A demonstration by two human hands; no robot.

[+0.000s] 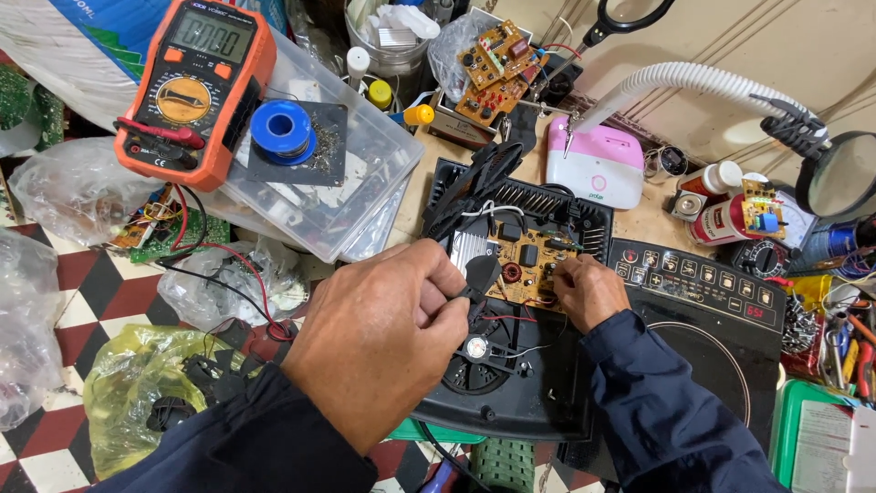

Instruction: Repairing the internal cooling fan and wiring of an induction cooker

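An opened black appliance base (511,402) lies in front of me with a brown circuit board (526,258) inside it. My left hand (383,333) is closed around the black handle of a small tool (474,285) whose tip points at the board's left side. My right hand (589,290) rests on the board's right edge, fingers curled on it. A round fan hub (476,348) and red and white wires sit just below the board. Both arms wear dark blue sleeves.
A black glass cooktop panel (707,338) lies to the right. An orange multimeter (193,84) and a blue solder spool (281,128) rest on a clear plastic box (365,192). More boards (497,73), a pink-white device (593,169), a magnifier (839,173), bottles and plastic bags crowd around.
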